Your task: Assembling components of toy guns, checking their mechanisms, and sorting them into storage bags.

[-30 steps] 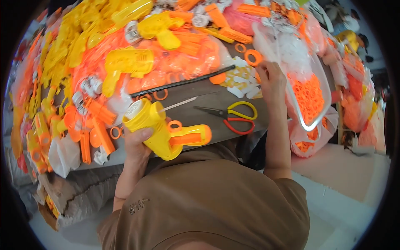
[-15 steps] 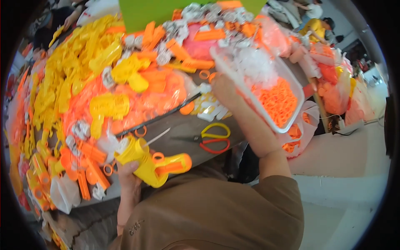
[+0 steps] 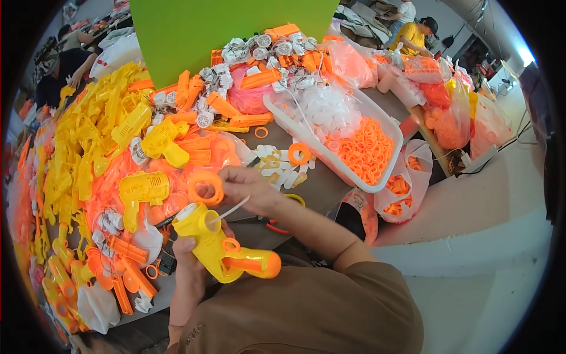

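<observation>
My left hand [image 3: 187, 262] grips a yellow pistol-shaped plastic toy body [image 3: 203, 236] near the table's front edge. A white round part shows at its upper end, and its handle has an orange insert and a rounded orange tip. A thin white rod or wire [image 3: 237, 207] sticks out of its side. My right hand [image 3: 250, 190] pinches a thick orange ring [image 3: 194, 184] just above the body, apart from it. Scissors [image 3: 299, 197] with yellow and red handles lie partly hidden under my right forearm.
To the right stands a white plastic tub [image 3: 377, 187] of small orange rings and clear caps. Yellow housings [image 3: 94, 133] pile up at left. Motors with orange parts [image 3: 259, 53] lie before a green board [image 3: 230, 35]. Another orange ring [image 3: 291, 154] rests mid-table. People work behind.
My right hand has come back from beside the tub toward the yellow body, now holding the orange ring. My left hand keeps its grip on the body. The view has shifted.
</observation>
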Tool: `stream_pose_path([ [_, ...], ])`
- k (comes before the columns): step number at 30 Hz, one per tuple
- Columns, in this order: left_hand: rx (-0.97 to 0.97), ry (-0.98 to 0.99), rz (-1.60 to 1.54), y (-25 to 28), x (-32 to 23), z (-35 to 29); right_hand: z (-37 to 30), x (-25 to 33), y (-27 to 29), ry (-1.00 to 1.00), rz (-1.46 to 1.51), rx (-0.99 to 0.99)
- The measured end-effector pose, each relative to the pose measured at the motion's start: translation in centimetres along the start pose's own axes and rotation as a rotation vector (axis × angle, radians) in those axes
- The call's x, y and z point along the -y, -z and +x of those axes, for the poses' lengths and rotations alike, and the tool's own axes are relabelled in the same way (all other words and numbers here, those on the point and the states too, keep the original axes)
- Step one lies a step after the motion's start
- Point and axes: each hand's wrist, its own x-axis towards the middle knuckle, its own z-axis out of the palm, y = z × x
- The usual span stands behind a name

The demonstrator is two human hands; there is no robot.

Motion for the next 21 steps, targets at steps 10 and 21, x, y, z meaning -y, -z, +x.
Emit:
stream_pose_path([
  [10, -0.186, -0.089, 0.014, 0.6, -2.2, -2.4, -0.3, 2.9, -2.0, 0.309, -1.134, 0.284],
  [21, 0.047, 0.129, -0.033, 1.9, -3.0, -2.2, 0.4, 3.9, -2.3, 0.28, -1.507, 0.655],
])
